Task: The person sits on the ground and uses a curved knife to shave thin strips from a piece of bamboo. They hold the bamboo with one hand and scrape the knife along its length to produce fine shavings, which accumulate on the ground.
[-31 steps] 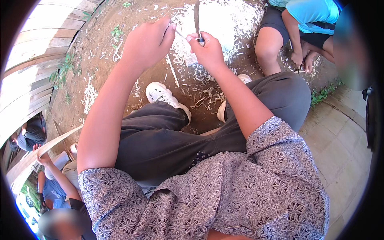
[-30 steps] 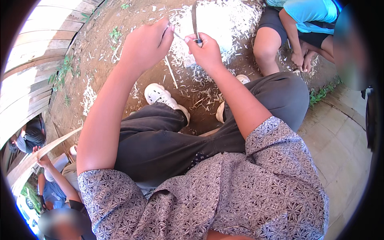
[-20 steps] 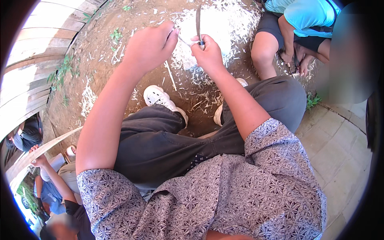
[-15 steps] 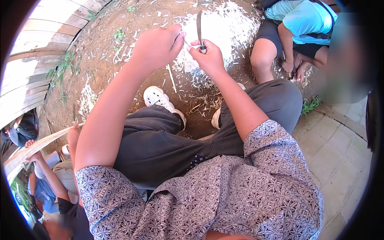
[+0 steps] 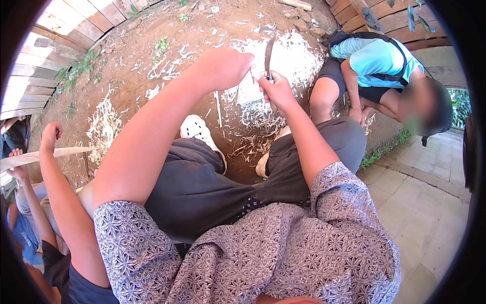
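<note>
In front of me, my right hand (image 5: 277, 92) is closed round the handle of a knife (image 5: 269, 55). Its dark, slightly curved blade points up and away from me. Close to its left, my left hand (image 5: 229, 70) is curled shut with its back toward me. A thin pale strip (image 5: 254, 74) shows between the two hands, its near end in the left fingers; most of it is hidden. Below and beyond the hands lies a heap of pale shavings (image 5: 296, 58) on brown soil.
At the right a person in a light blue shirt (image 5: 377, 58) crouches, head bent. To my left, other people's arms (image 5: 63, 177) are beside a long pale strip (image 5: 45, 156). My white clogs (image 5: 198, 130) rest on the soil. Plank walls (image 5: 30, 76) and stone paving (image 5: 415, 202) border the ground.
The view has shifted, and my hands and the knife appear farther right. Both hands stay close together. At the left, another person's arm now reaches higher beside the long strip.
</note>
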A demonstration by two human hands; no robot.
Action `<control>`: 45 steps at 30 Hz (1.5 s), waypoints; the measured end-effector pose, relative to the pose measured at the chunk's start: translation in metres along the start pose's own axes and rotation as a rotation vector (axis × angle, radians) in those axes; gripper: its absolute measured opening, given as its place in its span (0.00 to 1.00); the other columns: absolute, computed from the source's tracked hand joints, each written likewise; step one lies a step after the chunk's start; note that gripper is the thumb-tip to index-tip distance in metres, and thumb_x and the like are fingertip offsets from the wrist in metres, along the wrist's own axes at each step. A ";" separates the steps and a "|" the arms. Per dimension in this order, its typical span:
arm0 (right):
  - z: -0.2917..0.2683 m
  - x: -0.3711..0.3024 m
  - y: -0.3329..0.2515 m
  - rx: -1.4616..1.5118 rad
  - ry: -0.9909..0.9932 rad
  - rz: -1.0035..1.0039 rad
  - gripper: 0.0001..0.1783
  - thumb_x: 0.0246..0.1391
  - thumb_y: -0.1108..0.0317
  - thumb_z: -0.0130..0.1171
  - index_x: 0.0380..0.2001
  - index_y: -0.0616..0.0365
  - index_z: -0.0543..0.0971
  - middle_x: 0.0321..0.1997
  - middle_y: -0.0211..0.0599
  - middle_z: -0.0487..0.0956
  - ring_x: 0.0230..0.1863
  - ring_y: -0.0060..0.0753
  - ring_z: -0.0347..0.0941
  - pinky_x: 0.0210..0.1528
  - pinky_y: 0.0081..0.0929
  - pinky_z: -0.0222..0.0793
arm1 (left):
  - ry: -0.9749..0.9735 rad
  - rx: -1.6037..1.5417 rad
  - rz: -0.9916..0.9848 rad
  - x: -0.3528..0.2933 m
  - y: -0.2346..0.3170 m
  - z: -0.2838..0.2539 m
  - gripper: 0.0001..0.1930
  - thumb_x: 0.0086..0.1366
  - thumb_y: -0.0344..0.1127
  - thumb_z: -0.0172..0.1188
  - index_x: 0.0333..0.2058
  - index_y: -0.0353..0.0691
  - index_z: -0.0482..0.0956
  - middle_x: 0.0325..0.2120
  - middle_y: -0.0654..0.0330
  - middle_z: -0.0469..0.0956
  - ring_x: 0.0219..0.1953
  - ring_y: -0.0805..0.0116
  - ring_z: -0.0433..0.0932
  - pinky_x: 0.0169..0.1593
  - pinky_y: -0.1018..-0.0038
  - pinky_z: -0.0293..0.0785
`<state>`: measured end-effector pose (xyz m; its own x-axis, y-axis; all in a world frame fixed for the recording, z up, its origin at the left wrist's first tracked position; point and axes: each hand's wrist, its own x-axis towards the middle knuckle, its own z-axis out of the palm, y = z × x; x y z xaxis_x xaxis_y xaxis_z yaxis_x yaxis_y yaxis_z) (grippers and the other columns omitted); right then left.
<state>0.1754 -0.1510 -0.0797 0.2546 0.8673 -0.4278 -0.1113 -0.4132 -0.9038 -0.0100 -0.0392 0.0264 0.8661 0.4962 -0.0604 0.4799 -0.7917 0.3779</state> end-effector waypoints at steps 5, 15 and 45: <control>-0.012 -0.004 0.015 -0.030 0.119 0.030 0.17 0.62 0.64 0.62 0.49 0.63 0.79 0.24 0.29 0.76 0.13 0.16 0.61 0.15 0.20 0.58 | -0.085 0.032 -0.046 0.001 0.008 -0.007 0.15 0.74 0.43 0.47 0.41 0.39 0.79 0.33 0.47 0.84 0.38 0.44 0.84 0.41 0.50 0.78; 0.005 0.003 0.029 -0.167 0.192 -0.077 0.12 0.59 0.63 0.65 0.40 0.62 0.82 0.18 0.27 0.74 0.13 0.16 0.64 0.15 0.21 0.60 | 0.004 0.068 0.093 0.000 0.004 0.008 0.12 0.73 0.41 0.49 0.39 0.41 0.78 0.28 0.47 0.82 0.33 0.44 0.83 0.37 0.51 0.77; 0.036 -0.049 -0.024 0.029 -0.020 -0.193 0.24 0.74 0.65 0.43 0.68 0.54 0.56 0.30 0.31 0.74 0.21 0.18 0.68 0.20 0.22 0.64 | 0.033 0.015 0.057 0.003 -0.004 0.000 0.09 0.70 0.37 0.53 0.39 0.40 0.79 0.26 0.47 0.82 0.32 0.45 0.83 0.35 0.52 0.77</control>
<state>0.1306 -0.1739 -0.0373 0.2550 0.9351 -0.2461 -0.0896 -0.2306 -0.9689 -0.0091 -0.0341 0.0241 0.8872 0.4614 -0.0087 0.4322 -0.8242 0.3659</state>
